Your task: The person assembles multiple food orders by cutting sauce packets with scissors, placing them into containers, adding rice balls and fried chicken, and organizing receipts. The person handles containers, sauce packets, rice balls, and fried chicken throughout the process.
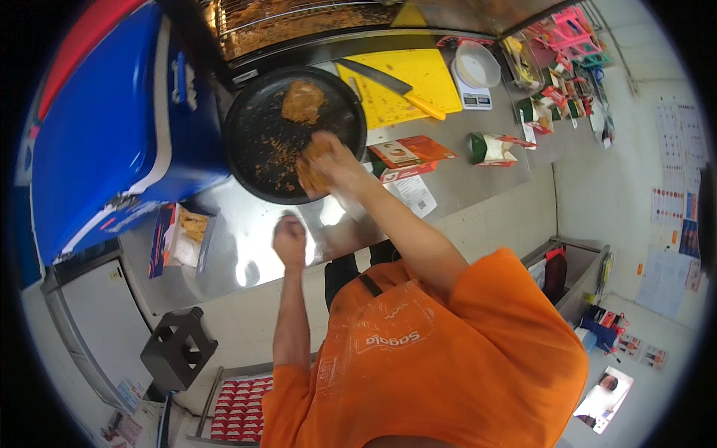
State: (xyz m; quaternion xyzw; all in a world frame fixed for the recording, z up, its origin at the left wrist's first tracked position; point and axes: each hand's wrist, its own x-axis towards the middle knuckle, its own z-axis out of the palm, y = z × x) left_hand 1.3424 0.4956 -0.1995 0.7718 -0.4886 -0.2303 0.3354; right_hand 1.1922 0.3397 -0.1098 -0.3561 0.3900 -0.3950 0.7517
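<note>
My right hand (340, 172) reaches over the near right part of a round black pan (243, 160), closed on a golden-brown piece of fried chicken (314, 166). Something pale and translucent, blurred, shows below its wrist. Another breaded chicken piece (303, 102) lies near the pan's far edge, with crumbs scattered between. In front of the pan, above the steel counter, my left hand (290, 240) is curled closed and a little blurred; what it holds, if anything, is hidden.
Right of the pan lie a red-and-green carton (407, 152), a smaller carton (494, 149) and a paper slip (415, 196). Behind are a yellow cutting board (399, 67), a large knife (381, 77) and a scale (475, 98). A blue cooler (104, 134) and an open food box (187, 237) stand left.
</note>
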